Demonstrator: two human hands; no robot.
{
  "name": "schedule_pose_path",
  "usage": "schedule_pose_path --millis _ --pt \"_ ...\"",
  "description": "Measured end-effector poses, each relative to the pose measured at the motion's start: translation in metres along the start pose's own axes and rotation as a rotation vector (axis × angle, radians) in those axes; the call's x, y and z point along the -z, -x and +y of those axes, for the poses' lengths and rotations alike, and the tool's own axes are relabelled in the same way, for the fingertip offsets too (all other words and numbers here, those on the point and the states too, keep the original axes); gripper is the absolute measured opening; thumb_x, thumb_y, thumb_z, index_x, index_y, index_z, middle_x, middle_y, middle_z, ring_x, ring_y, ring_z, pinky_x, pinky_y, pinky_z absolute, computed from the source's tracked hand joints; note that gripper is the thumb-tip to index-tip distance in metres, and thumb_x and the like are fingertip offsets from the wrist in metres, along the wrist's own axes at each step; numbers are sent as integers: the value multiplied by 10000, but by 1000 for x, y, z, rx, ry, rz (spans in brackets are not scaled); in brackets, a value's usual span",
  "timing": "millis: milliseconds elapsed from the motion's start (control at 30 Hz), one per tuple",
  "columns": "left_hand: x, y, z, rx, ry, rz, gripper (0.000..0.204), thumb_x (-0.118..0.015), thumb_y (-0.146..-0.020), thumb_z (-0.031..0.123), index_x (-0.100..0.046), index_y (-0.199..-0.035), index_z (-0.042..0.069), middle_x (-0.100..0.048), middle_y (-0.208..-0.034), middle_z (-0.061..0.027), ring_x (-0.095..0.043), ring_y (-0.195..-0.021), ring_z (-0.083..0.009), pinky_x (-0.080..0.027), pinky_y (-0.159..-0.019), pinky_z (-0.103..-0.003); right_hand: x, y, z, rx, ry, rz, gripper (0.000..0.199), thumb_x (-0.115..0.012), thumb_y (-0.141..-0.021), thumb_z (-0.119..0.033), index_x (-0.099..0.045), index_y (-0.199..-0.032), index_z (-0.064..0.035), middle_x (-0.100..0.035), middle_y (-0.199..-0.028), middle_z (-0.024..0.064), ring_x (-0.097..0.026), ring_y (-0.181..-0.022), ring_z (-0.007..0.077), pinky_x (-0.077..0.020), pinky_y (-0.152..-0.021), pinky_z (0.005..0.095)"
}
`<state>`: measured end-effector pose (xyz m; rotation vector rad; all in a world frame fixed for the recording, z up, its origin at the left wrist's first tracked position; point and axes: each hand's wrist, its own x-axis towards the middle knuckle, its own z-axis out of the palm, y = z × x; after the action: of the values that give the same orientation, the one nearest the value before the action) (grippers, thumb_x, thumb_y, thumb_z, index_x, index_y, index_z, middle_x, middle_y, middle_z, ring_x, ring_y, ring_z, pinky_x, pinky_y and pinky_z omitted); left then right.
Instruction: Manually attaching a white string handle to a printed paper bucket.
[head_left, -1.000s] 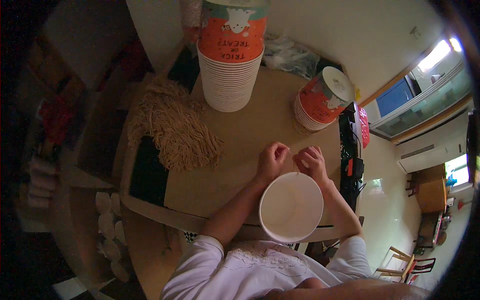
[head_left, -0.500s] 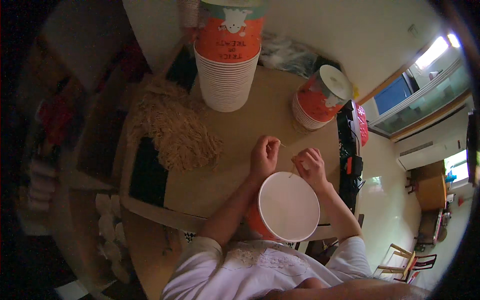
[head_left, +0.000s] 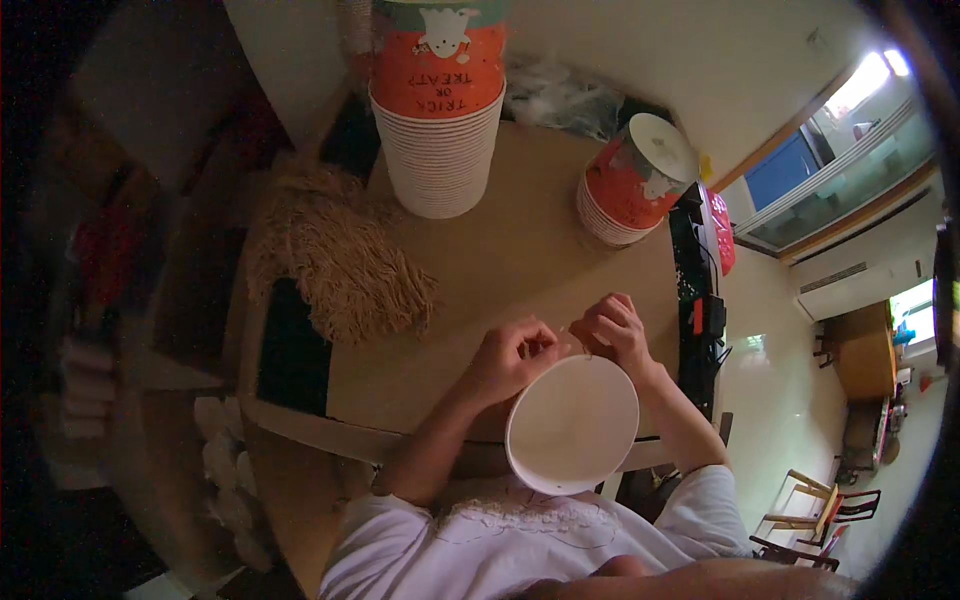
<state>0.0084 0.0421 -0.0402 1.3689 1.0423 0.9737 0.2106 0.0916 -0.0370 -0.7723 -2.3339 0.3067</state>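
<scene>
A round paper bucket (head_left: 572,430), white inside, stands with its open mouth toward me, close against my body. Just beyond its far rim, my right hand (head_left: 614,332) pinches a thin tan cord (head_left: 586,350) that runs down to the rim. Beside it, my left hand (head_left: 515,358) has thumb and forefinger pressed together near the same spot; they appear to grip the cord's other end, though it is hard to make out. To the left lies a heap of tan cords (head_left: 350,265) with loose ends spread over the table.
A tall stack of paper buckets (head_left: 440,160), printed orange at the top, stands at the far left. A shorter stack (head_left: 632,190) sits at the far right. Clear plastic wrapping (head_left: 560,100) lies behind. A power strip with cables (head_left: 708,315) edges the table's right side.
My left hand has come down and closer to the rim, its fingers nearing my right hand. The bucket's mouth has shifted slightly toward me.
</scene>
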Motion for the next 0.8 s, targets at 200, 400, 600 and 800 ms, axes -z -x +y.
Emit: schedule_pose_path --millis 200,400,600,800 --pt "-2 4 -12 -159 70 53 143 -644 -786 117 -579 -719 9 -553 -633 -17 -500 -572 -56 -411 -521 -222 -2 9 10 9 13 -70 185 -663 -599 -69 -604 -770 -108 -555 -745 25 -537 -725 204 -379 -780 357" --pt "0 -11 -25 -9 119 3 134 -651 -789 121 -595 -798 0 -593 -688 -23 -510 -591 -60 -437 -563 -223 4 1 5 19 43 -113 186 -657 -606 -59 -600 -776 -111 -549 -753 27 -538 -741 204 -373 -800 361" --pt "-12 -42 -31 58 292 -96 169 -662 -792 143 -620 -871 0 -629 -774 -44 -570 -698 -82 -468 -639 -236 2 1 9 17 77 -30 218 -678 -590 -28 -605 -785 -92 -549 -746 38 -536 -740 210 -384 -771 356" --pt "-22 -58 -69 161 230 -200 120 -638 -812 125 -633 -869 20 -638 -824 -38 -579 -765 -107 -480 -697 -270 4 7 10 -80 78 6 252 -709 -582 3 -614 -801 -76 -565 -779 52 -532 -757 220 -396 -733 342"
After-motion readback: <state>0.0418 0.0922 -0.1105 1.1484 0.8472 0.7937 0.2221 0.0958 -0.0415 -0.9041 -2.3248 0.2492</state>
